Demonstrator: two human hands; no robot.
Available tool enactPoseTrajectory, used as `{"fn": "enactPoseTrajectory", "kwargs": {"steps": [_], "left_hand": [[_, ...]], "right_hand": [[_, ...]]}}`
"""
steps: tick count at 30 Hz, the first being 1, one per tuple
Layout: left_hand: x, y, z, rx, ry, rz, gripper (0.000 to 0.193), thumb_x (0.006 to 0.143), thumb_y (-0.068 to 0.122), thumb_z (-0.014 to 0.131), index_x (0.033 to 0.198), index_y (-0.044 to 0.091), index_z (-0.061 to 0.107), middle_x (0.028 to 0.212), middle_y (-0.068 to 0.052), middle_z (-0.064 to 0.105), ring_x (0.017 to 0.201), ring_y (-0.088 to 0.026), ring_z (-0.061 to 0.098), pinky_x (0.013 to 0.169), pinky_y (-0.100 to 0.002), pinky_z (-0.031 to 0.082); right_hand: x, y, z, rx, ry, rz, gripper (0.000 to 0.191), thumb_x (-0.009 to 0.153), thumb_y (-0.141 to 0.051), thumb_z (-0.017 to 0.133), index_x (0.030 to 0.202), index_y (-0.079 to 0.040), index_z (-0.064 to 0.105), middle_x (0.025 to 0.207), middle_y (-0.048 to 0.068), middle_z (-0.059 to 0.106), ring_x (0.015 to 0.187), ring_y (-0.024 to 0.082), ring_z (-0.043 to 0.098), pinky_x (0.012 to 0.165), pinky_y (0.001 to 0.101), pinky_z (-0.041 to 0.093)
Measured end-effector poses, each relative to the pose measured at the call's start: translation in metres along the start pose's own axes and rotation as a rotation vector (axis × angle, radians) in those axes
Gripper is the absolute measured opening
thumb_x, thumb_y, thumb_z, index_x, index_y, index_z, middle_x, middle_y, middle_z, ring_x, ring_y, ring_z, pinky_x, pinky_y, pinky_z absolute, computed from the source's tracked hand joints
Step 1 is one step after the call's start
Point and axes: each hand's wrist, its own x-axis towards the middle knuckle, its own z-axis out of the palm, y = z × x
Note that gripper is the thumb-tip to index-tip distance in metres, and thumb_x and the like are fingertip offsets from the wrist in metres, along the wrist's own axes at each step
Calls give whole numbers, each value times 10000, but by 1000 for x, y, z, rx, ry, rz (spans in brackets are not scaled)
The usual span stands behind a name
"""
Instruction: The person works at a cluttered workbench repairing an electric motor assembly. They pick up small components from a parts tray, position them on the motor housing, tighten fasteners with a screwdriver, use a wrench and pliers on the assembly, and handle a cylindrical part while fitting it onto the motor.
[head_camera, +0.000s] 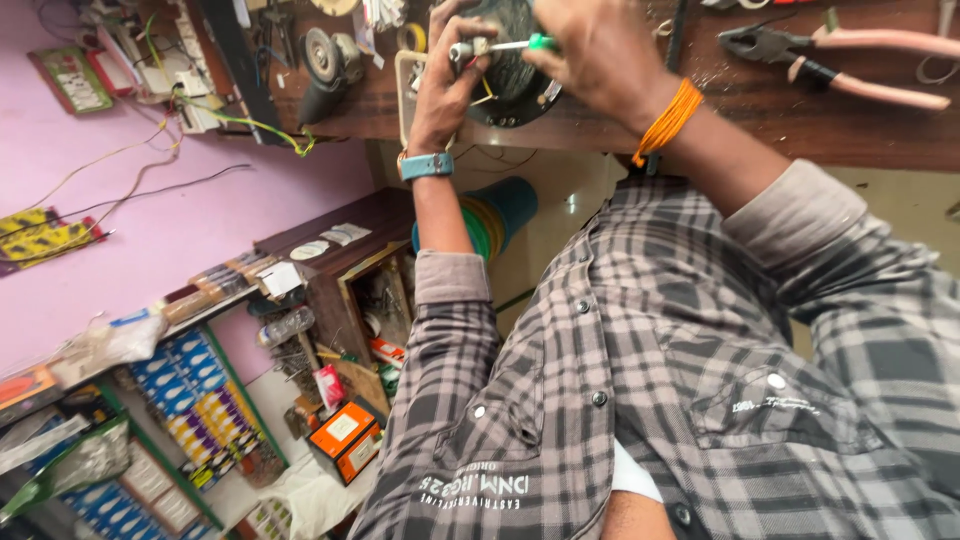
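At ten o'clock we see a grinder (325, 62) lying on the bench (760, 110). At twelve o'clock our left hand (445, 85) clamps the dark round motor (510, 70), which rests on the bench edge. Just right of it, our right hand (600, 50) closes around a green-handled screwdriver (500, 45), its tip toward the motor. At two o'clock pliers (850, 65) lie apart.

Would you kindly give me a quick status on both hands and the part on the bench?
Left hand steadies round black part. Right hand grips green-handled screwdriver, tip at part. Pliers lie aside, clear.
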Motion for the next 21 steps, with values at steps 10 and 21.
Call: {"fn": "enactPoseTrajectory", "kwargs": {"steps": [10,21], "left_hand": [[2,4,-4,-9,-50,-66,226,990,-27,704,1190,67,658,1524,-36,468,1483,-236,433,1212,-378,427],[-1,1,-4,-54,-38,-134,239,977,-39,700,1188,67,662,1513,-45,452,1447,-226,476,1185,-374,466]], "right_hand": [[-3,-10,-9,200,18,162,243,1081,-224,751,949,-44,656,826,227,619,757,441,631,629,519,507],[-4,-15,-17,34,243,-184,300,862,-231,804,974,-32,609,888,138,670,839,319,690,743,422,546]]}}
